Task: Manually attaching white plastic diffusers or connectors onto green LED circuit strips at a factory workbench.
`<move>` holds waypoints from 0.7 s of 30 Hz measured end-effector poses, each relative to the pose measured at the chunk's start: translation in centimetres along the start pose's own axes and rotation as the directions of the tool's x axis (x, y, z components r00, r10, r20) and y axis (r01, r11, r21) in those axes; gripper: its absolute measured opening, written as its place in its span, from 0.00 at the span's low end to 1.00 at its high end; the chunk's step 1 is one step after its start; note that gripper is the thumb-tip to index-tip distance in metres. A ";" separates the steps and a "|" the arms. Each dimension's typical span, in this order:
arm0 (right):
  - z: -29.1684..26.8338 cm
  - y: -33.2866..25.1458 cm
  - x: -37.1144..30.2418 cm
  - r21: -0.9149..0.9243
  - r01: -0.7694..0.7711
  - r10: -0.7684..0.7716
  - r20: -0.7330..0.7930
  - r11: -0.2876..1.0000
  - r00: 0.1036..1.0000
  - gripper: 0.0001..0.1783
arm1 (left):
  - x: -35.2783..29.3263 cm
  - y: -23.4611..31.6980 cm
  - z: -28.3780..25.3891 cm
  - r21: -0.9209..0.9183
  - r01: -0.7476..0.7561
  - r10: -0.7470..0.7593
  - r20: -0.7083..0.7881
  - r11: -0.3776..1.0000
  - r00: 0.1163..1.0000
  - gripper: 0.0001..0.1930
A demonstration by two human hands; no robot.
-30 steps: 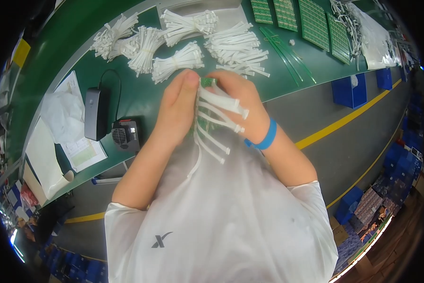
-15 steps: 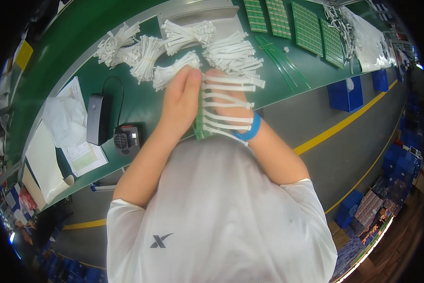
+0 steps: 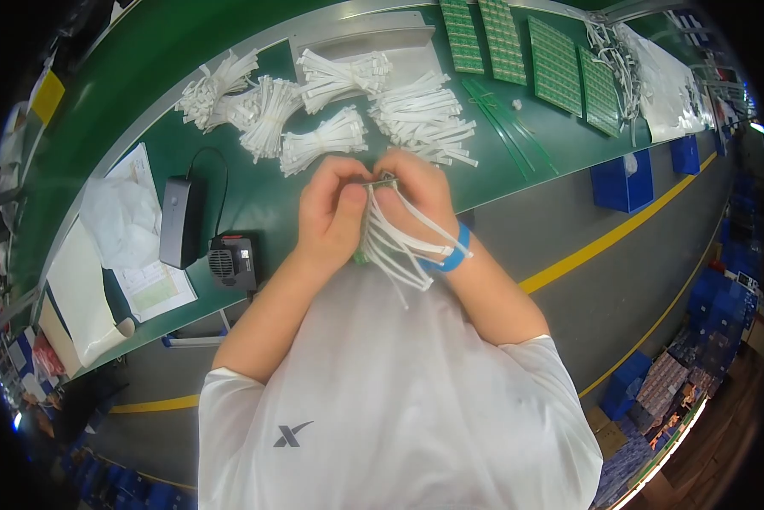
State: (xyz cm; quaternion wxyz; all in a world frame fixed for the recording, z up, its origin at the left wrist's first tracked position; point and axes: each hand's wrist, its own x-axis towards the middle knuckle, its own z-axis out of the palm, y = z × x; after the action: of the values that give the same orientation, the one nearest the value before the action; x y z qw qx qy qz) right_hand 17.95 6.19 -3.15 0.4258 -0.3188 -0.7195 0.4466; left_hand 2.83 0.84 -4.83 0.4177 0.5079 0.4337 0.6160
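Just in front of my chest, both hands hold a narrow green circuit board panel (image 3: 383, 182) by its upper end. My left hand (image 3: 331, 212) pinches it from the left, thumb on the near face. My right hand (image 3: 422, 191) grips the same end from the right, fingers curled; a blue band circles that wrist. Several white flat cables (image 3: 399, 246) hang off the board in a loose fan toward my shirt. The board's lower part is mostly hidden behind my left hand and the cables.
Beyond my hands lie several bundles of white cables (image 3: 322, 140), near a metal tray (image 3: 416, 42). Green board panels (image 3: 554, 64) and thin green strips (image 3: 505, 127) are to the right. A black device (image 3: 231, 261) and papers (image 3: 156, 285) sit left. Blue bins (image 3: 621, 180) stand past the edge.
The board has tilted so its upper end faces me. Its cables, spread to the right before, now droop together. My right hand has come from behind the board to grip its end.
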 end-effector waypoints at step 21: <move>1.6 1.5 0.6 -0.171 -0.074 0.065 -0.056 0.982 0.996 0.07 | 0.4 -0.2 2.8 0.238 0.302 -0.257 -0.201 0.923 0.945 0.15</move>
State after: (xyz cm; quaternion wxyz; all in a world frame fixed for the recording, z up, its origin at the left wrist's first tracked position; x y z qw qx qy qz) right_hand 16.37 6.66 -4.71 0.3985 -0.3907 -0.7331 0.3888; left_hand 5.52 1.57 -4.58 0.3918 0.4390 0.6138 0.5263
